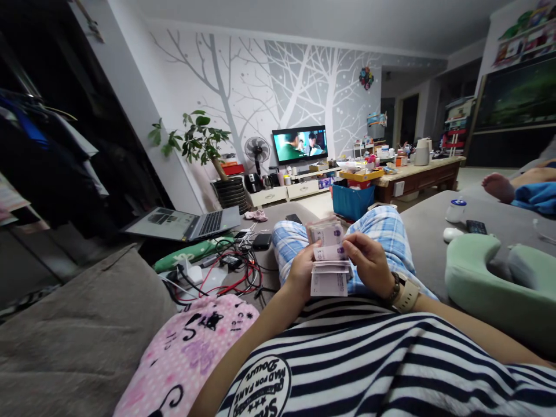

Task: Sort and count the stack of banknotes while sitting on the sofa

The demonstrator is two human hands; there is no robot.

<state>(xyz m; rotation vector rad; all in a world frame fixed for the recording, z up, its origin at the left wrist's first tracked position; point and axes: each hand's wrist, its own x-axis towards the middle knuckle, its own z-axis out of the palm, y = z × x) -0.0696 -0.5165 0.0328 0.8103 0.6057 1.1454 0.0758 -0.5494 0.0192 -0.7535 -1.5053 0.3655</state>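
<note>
A stack of purple banknotes (pixel 329 284) is held over my lap, partly fanned so that several notes overlap up and down. My left hand (pixel 300 267) grips the stack from its left side, with the thumb over the notes. At the right edge, my right hand (pixel 368 263) pinches one banknote between thumb and fingers. A watch with a pale strap (pixel 407 294) and a dark bracelet are on my right wrist. Beneath the notes are my blue plaid trousers (pixel 382 231).
To the left lie an open laptop (pixel 191 225), tangled cables (pixel 243 269) and a pink patterned blanket (pixel 191 353). A green neck pillow (pixel 473 278), a remote (pixel 476 226) and a lidded jar (pixel 456 211) are on the right. Another person's foot (pixel 498 186) rests beyond.
</note>
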